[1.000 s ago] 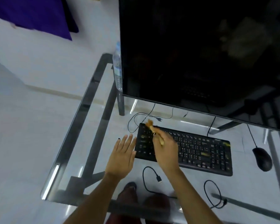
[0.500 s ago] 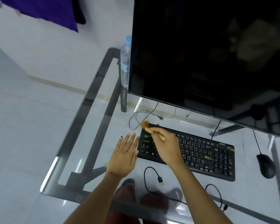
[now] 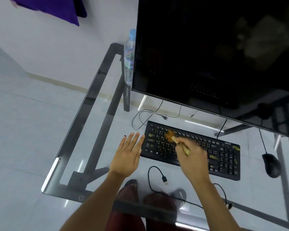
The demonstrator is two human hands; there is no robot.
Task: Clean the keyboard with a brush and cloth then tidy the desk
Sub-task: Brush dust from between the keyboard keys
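A black keyboard lies on the glass desk below a dark monitor. My right hand is closed on a small brush with a pale handle; its brown bristles touch the keys in the keyboard's upper left part. My left hand lies flat on the glass, fingers spread, touching the keyboard's left edge. No cloth is visible.
A large dark monitor fills the upper right. A plastic water bottle stands behind its left edge. A black mouse sits right of the keyboard. A loose USB cable lies in front, more cables behind. The desk's metal frame runs along the left.
The brush has swept from past the keyboard's top-left corner down and right onto the keys. My left hand has stayed flat by the keyboard. My head has shifted, so the view moved.
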